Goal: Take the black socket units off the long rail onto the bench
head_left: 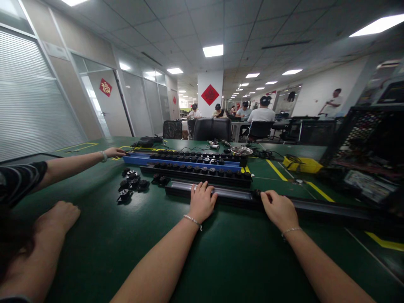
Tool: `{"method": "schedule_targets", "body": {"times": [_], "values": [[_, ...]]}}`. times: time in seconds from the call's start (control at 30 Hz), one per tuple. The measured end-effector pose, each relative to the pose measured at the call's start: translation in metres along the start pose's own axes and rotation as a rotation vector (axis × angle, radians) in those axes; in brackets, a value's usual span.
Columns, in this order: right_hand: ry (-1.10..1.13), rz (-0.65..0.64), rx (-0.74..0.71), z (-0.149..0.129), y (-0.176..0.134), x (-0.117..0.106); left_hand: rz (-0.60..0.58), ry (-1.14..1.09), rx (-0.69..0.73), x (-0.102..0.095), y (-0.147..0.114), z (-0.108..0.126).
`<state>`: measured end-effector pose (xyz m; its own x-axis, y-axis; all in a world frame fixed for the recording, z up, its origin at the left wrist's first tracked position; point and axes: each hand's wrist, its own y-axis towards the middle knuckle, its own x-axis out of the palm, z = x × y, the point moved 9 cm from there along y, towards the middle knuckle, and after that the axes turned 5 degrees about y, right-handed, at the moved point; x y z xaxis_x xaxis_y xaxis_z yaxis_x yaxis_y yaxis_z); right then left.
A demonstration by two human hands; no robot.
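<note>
A long black channel (232, 192) with a clear, shiny strip along its top lies across the green table. My left hand (202, 202) rests on its near edge, fingers spread over the strip. At the channel's right end my right hand (280, 210) is closed, thumb and finger pinching a small black part (256, 193); its exact kind is hard to make out. Behind lie a black rail (195, 170) carrying a row of round black parts and a blue rail (135, 160). Several loose black parts (125, 194) sit on the table to the left.
A co-worker's hand (115, 152) touches the blue rail's left end; their other hand (59, 215) rests on the table. A metal dish (241, 150), a yellow tray (304, 165) and cables are farther back. A dark rail (331, 207) extends right, near an open black case (362, 139).
</note>
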<state>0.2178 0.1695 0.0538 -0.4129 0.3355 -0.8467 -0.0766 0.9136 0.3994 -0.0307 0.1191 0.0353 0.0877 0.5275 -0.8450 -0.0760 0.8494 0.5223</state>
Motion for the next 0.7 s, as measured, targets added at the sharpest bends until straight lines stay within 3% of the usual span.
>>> {"method": "schedule_targets", "body": {"times": [0.7], "values": [[0.116,-0.085,-0.199,-0.026,-0.005,0.016,0.024,-0.002,0.01,-0.003,-0.001,0.0]]}}
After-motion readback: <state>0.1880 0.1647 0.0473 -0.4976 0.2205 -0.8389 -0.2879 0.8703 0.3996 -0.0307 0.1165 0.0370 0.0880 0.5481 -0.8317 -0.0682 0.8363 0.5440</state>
